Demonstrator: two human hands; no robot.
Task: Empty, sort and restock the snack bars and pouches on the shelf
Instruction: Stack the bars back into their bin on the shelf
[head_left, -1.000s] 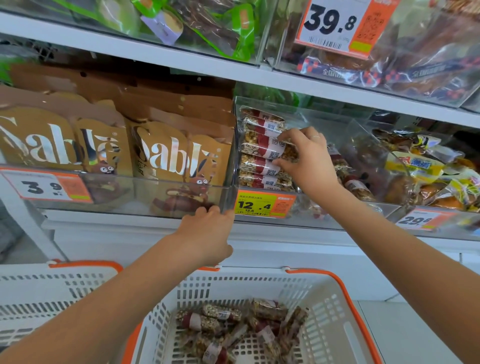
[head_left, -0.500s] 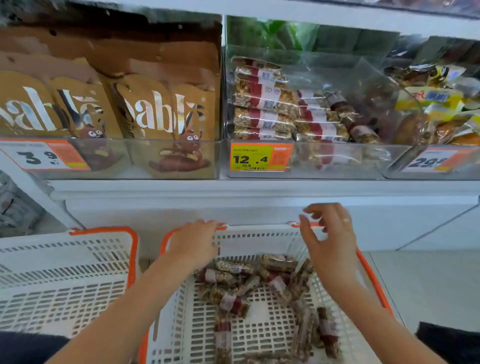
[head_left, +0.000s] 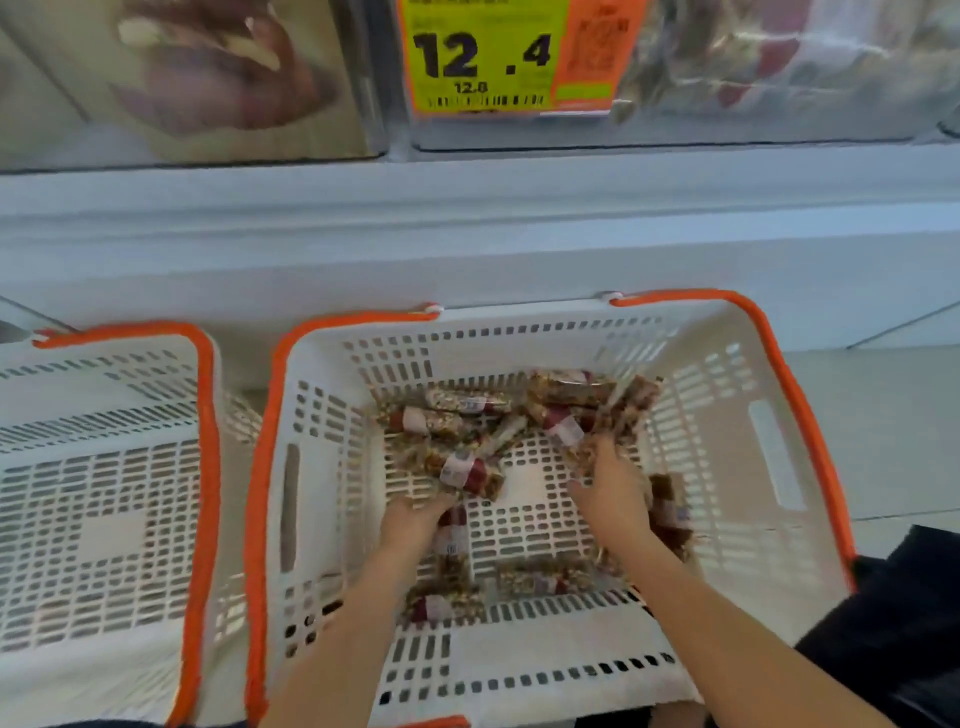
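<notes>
A white plastic basket (head_left: 727, 447) with orange handles sits on the floor below the shelf. Several nut snack bars (head_left: 462, 410) with red and white labels lie scattered on its bottom. Both my hands are down inside it. My left hand (head_left: 415, 519) rests, fingers curled, against an upright-lying bar (head_left: 451, 545); its grip is hidden by blur. My right hand (head_left: 610, 493) has thumb and fingers spread, the fingertips touching bars at the far right of the pile. More bars (head_left: 670, 519) lie just right of that wrist.
A second white basket (head_left: 104, 467) with an orange handle stands to the left, nothing in it. Above is the white shelf ledge (head_left: 467, 234) and clear bins with a yellow-orange 12.4 price tag (head_left: 483, 57). Dark fabric (head_left: 904, 623) shows at lower right.
The view has dropped from the shelf to the basket. My right hand left the stacked bars in the bin, my left hand left the bin's edge, and both came down into the basket.
</notes>
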